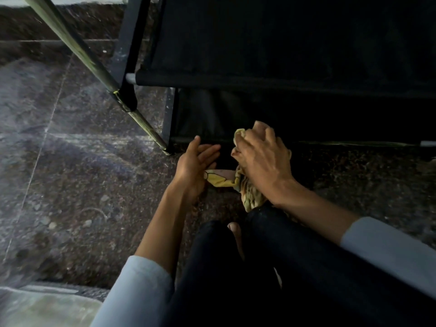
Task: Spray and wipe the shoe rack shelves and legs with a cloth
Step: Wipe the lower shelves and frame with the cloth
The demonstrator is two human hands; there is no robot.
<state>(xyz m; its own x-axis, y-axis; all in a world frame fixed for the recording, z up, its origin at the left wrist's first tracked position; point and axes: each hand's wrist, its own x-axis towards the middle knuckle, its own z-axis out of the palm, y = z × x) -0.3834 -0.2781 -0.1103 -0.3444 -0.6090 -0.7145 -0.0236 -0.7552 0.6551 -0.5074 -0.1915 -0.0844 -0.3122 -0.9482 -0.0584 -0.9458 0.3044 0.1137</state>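
Observation:
The shoe rack (259, 81) has black fabric shelves and metal tube legs; its front left leg (141, 123) slants down to the floor. My right hand (262, 161) grips a yellow patterned cloth (221, 179) bunched at the front edge of the lowest shelf (200, 123). The cloth's loose end hangs below the hand toward my knee. My left hand (195, 166) is held with straight fingers beside the cloth, just right of the leg's foot, and touches the cloth's lower corner. No spray bottle is in view.
The floor (70, 161) is dark speckled stone with pale grout lines. My knees in dark trousers (259, 267) fill the lower middle, with a bare foot between them. A pale step or mat (42, 305) lies at the bottom left.

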